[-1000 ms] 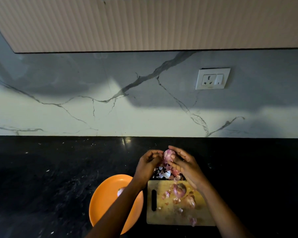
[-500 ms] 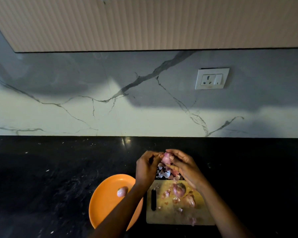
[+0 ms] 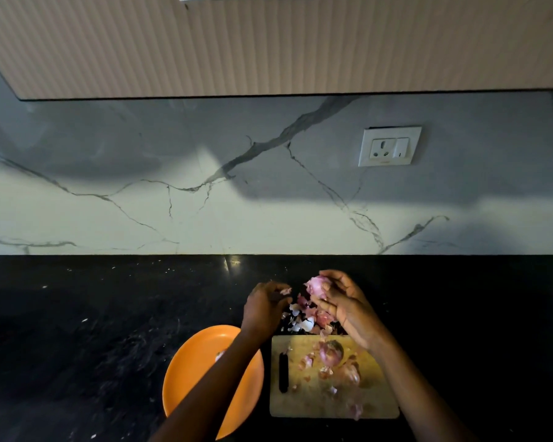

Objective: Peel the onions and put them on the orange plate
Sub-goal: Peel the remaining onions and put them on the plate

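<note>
Two bare forearms come in from the lower edge of the view, each ending in a bare hand: the left hand (image 3: pixel 264 309) and the right hand (image 3: pixel 348 309). No sleeve shows on either arm; both are uncovered from the wrist back to where the frame cuts them off. No ring, watch, band or glove can be made out on either hand or wrist in the dim light.

A wooden board (image 3: pixel 361 406) lies on the black worktop (image 3: pixel 93 314). A white socket (image 3: pixel 390 146) sits on the marble wall (image 3: pixel 173 218).
</note>
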A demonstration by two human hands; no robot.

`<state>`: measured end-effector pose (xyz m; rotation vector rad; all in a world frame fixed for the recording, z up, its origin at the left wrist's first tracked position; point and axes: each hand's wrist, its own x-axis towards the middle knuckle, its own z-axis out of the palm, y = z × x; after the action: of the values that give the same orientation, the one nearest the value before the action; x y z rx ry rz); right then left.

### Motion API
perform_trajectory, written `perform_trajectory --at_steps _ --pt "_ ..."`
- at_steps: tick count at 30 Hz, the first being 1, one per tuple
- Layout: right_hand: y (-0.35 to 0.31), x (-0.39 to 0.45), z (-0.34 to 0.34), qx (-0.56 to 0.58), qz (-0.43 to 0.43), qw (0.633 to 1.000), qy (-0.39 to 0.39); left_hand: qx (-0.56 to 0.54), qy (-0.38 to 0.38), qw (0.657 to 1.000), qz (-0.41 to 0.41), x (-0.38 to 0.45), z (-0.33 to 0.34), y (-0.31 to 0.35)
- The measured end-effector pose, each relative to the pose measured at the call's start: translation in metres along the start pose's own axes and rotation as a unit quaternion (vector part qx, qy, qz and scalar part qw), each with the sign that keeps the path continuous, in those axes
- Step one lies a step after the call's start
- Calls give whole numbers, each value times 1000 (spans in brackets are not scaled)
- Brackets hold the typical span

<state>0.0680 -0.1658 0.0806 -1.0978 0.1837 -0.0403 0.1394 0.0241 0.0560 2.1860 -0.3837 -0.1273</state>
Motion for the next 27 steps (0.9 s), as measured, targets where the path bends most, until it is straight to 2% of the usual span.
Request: perform_trajectory --at_steps 3,5,8,10,13,21,27 --pt "2 3 -5 -12 -8 1000 25 49 -55 997 27 1 3 4" --pt "3 2 -6 -51 -13 998 34 44 -45 997 38 -3 3 9" --pt "5 0 -6 -111 -22 992 48 -65 -11 996 56 -9 6 19" --pt "7 0 -5 -107 -16 993 49 -144 -22 987 62 -14 8 31" --pt "8 -2 -2 -106 -11 994 39 -171 -5 983 66 -14 13 36" --pt "10 0 7 -142 -38 988 47 -66 103 987 107 -17 18 35" --pt "14 0 12 -168 -56 982 60 20 112 985 128 -18 22 31"
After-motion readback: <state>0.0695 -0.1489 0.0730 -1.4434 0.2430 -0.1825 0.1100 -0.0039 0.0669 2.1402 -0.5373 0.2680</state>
